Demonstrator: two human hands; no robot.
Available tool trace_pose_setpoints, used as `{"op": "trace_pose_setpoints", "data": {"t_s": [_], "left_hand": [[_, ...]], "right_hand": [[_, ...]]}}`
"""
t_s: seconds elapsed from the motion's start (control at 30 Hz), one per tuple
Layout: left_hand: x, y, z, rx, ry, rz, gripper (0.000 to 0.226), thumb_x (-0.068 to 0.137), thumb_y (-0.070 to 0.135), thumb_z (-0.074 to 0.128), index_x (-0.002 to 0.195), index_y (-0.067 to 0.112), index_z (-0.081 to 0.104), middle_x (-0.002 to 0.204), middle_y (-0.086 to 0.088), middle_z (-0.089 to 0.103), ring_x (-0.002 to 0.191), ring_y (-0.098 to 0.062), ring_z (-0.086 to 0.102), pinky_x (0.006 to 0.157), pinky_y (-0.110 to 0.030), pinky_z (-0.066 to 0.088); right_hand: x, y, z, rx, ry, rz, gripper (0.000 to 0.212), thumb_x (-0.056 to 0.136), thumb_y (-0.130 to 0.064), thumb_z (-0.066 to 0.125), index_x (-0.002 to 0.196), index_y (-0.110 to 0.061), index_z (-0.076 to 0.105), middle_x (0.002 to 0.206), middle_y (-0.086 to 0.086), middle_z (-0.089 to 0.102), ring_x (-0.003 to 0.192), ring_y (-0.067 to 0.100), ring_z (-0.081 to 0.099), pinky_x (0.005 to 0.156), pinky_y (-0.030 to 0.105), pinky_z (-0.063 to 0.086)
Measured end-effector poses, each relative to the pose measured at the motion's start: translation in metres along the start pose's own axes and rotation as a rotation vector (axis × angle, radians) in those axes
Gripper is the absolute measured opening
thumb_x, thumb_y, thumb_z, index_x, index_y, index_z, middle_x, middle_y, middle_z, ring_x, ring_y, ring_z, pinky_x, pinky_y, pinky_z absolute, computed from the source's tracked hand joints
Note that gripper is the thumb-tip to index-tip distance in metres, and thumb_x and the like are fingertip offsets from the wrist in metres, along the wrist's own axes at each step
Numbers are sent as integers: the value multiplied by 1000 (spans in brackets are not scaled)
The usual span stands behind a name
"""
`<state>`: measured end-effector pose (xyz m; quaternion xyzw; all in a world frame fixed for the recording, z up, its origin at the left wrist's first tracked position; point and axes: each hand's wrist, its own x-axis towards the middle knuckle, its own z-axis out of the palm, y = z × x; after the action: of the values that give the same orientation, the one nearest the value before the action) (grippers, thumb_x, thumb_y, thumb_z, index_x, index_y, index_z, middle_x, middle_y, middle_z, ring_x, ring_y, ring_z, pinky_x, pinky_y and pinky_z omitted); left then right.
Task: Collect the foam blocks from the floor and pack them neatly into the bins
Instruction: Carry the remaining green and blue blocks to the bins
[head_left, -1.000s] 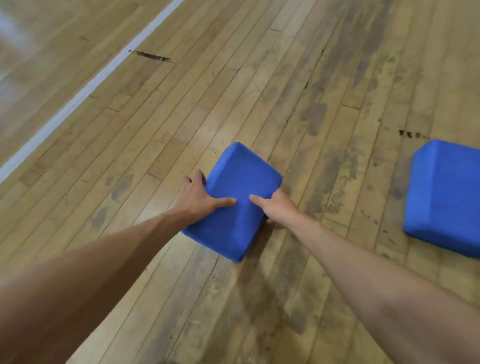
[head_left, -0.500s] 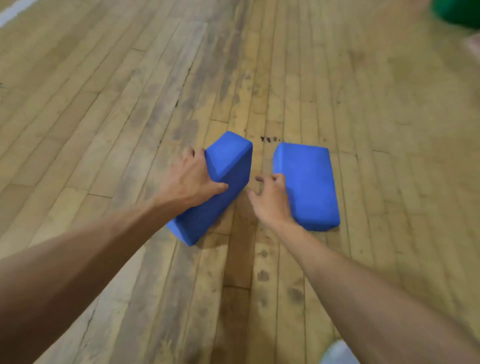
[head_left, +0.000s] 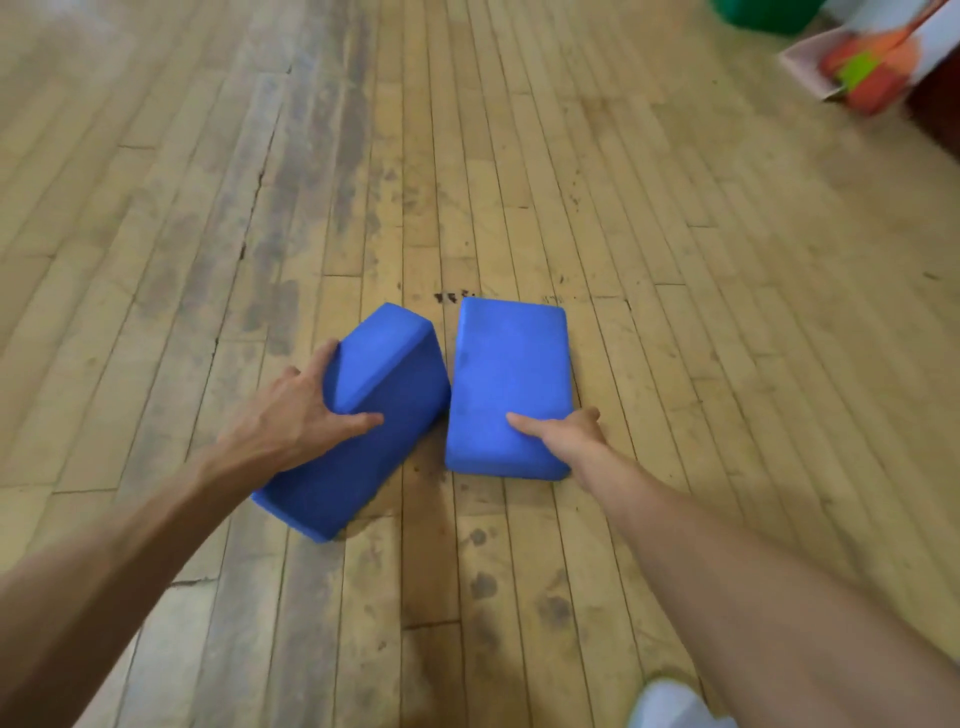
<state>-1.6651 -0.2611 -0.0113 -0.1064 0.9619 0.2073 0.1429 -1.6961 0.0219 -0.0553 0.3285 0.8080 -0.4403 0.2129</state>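
Collecting stage: tilted block is gripped by left hand, flat block edge-pinched by right hand; lifting's probably needed next.

The right hand has shifted onto the flat block, and the tilted block now seems to touch it.

Bright, even indoor light, blurred toward the edges
Soft shadows sit on the floor beneath the tilted blue block and the flat blue block; far corners smear with blur, and boards bow outward
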Motion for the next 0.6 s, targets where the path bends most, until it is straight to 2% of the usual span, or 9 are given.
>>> {"op": "trace_pose_setpoints", "data": {"t_s": [0.1, 0.17, 0.23, 0.3, 0.33, 0.43, 0.5, 0.6], "left_hand": [[2, -1, 0, 105, -56, 46, 111, 66, 55, 75, 148, 32, 3, 120, -11, 45, 109, -35, 52, 78, -34, 37], [5, -3, 1, 110, -87, 48, 115, 65, 50, 76, 148, 30, -1, 126, -13, 43, 113, -36, 51, 84, -37, 40], [9, -10, 0, 58, -84, -2, 114, 65, 51, 76, 148, 29, 1, 129, -12, 42, 114, -35, 52, 88, -40, 44], [10, -13, 1, -46, -42, -53, 109, 63, 50, 78, 146, 19, 13, 130, -13, 44, 115, -35, 52, 91, -43, 45], [8, -14, 3, -105, -2, -75, 103, 62, 48, 80, 141, 14, 23, 130, -13, 46, 114, -35, 52, 91, -44, 45], [-18, -18, 4, -214, 119, -143, 93, 62, 46, 81, 134, 9, 34, 128, -14, 48, 115, -34, 51, 91, -44, 45], [-49, -26, -4, -272, 127, -208, 97, 63, 46, 81, 137, 7, 32, 130, -14, 47, 118, -34, 49, 93, -44, 43], [-111, -41, -49, -280, 99, -306, 99, 64, 54, 77, 139, 9, 31, 131, -13, 47, 119, -34, 49, 94, -45, 44]], "right_hand": [[1, 3, 12, 67, 7, 46, 113, 58, -43, 89, 138, -1, 21, 136, 8, 45, 120, 28, 51, 99, 41, 46], [-2, 3, 16, 119, -23, 31, 108, 48, -43, 93, 128, -5, 33, 127, 3, 52, 114, 24, 56, 97, 40, 49], [-5, 1, 21, 208, -92, 15, 89, 39, -42, 96, 111, -9, 54, 116, -1, 64, 103, 20, 63, 92, 38, 53], [-15, -8, 23, 282, -146, -8, 65, 47, -34, 95, 101, -14, 64, 106, 0, 70, 97, 20, 67, 90, 37, 55], [-19, -11, 25, 291, -151, -20, 68, 46, -34, 94, 104, -15, 64, 106, 0, 70, 96, 20, 67, 88, 37, 56], [-45, -17, 31, 168, -62, -106, 103, 31, -39, 91, 122, -17, 48, 118, 0, 61, 104, 23, 61, 88, 41, 54], [-73, -21, 30, 6, 7, -161, 104, 41, -35, 90, 128, -17, 37, 121, 2, 55, 107, 26, 56, 90, 39, 51], [-135, -41, 17, -256, 29, -248, 104, 50, -36, 89, 133, -17, 30, 126, 3, 52, 109, 29, 55, 86, 38, 47]]}}
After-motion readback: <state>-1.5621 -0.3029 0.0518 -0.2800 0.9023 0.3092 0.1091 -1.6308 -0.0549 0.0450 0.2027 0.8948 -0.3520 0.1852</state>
